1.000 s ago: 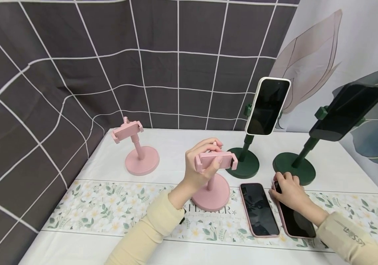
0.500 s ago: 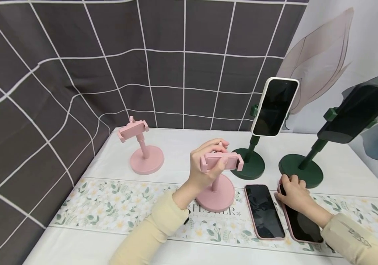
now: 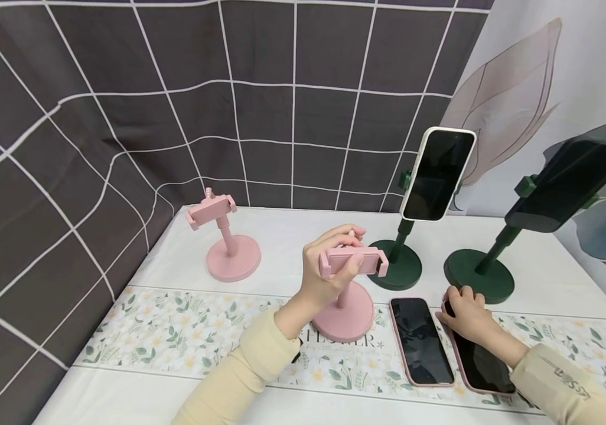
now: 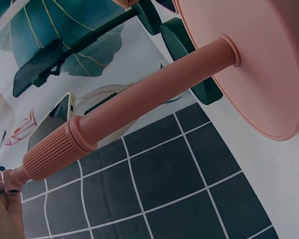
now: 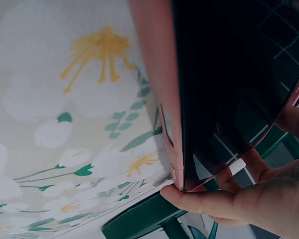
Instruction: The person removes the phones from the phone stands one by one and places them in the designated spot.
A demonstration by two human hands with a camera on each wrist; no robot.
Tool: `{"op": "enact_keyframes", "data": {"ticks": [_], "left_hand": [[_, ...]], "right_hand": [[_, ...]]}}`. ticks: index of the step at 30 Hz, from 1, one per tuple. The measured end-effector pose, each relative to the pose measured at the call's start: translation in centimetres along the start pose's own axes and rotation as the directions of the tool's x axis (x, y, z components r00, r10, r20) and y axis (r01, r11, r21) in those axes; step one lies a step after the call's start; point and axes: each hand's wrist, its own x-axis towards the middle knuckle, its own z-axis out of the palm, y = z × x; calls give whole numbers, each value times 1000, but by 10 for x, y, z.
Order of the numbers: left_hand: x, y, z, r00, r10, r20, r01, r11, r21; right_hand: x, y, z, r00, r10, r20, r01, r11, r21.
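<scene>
My left hand [image 3: 321, 277] grips the clamp head of a pink phone stand [image 3: 342, 313], thumb across the front of the clamp and fingers behind it. The stand's round base is on the table; in the left wrist view its ribbed collar and pole [image 4: 159, 94] show large. My right hand [image 3: 468, 316] holds the far end of a pink-edged smartphone [image 3: 481, 360] lying on the floral strip. In the right wrist view the thumb [image 5: 204, 201] is at the phone's corner and the other fingers are along its opposite edge. Another pink-edged smartphone [image 3: 421, 342] lies just left of it, screen up.
A second pink phone stand [image 3: 234, 258] is at the back left, its clamp without a phone. Two green stands stand behind my hands: one [image 3: 396, 265] bears a white-framed phone [image 3: 438, 174], the other [image 3: 478, 274] a dark phone [image 3: 569, 183]. A dark grid cloth [image 3: 260, 118] hangs behind.
The head view has shifted slightly. Both hands keep their holds on the pink stand and the right-hand smartphone, in nearly the same places.
</scene>
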Motion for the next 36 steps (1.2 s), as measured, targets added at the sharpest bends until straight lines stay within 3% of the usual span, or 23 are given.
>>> {"op": "enact_keyframes", "data": {"ticks": [14,20,23,26,29,32,36], "left_hand": [[-2,2,2,1000,-12,-2,12,1000,-18],[-5,6,0,994,-113,-4,112,989,-92],[-9,8,-3,987,-159,22,161,981,-111],[-16,7,-7,972,-224,78,230,969,-85],[-22,6,-9,941,-314,128,320,947,-28],[-28,3,-9,911,-387,144,387,922,31],[-32,-2,-9,891,-435,130,415,897,154]], "right_hand": [[-2,2,-2,1000,-3,26,4,999,-43],[1,-1,-8,998,2,55,-2,1000,-1],[-1,-6,-10,1000,-12,18,13,1000,-19],[-4,-15,-14,995,-72,-67,69,997,-46],[-7,-31,-22,976,-151,-157,141,988,-70],[-12,-53,-31,947,-226,-227,214,974,-76],[-21,-81,-41,890,-330,-315,325,943,-72]]}}
